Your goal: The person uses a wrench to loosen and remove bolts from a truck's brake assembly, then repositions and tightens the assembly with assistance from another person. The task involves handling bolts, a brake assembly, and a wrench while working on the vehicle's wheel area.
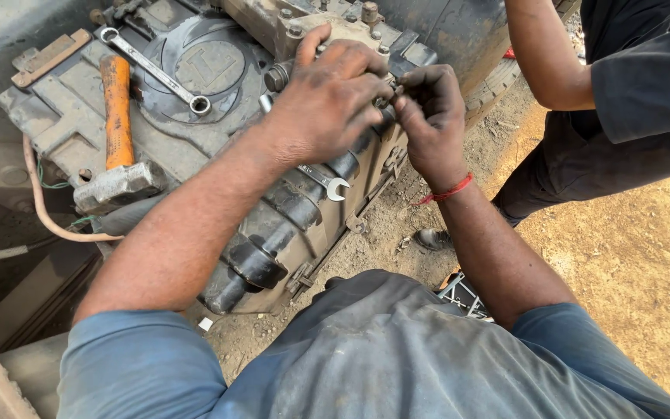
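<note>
Both forearms reach forward over a grimy gearbox housing (288, 225). The left hand (327, 101) lies palm-down, its fingers curled over a small dark fitting (387, 99) at the housing's upper edge; the right hand (428, 116) meets it fingertip to fingertip, pinching the same part, mostly hidden between them. Just below the left fingers lies an open-ended spanner (327, 182). Well left of them rest an orange-handled hammer (118, 132) and a ring spanner (153, 70). Right of the fingers, past the edge, open sandy ground (630, 256) lies beside another person's arm (540, 54).

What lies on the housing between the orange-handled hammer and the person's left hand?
In the head view, a long combination spanner lies there on the round cover plate, between hammer and left hand.
</note>
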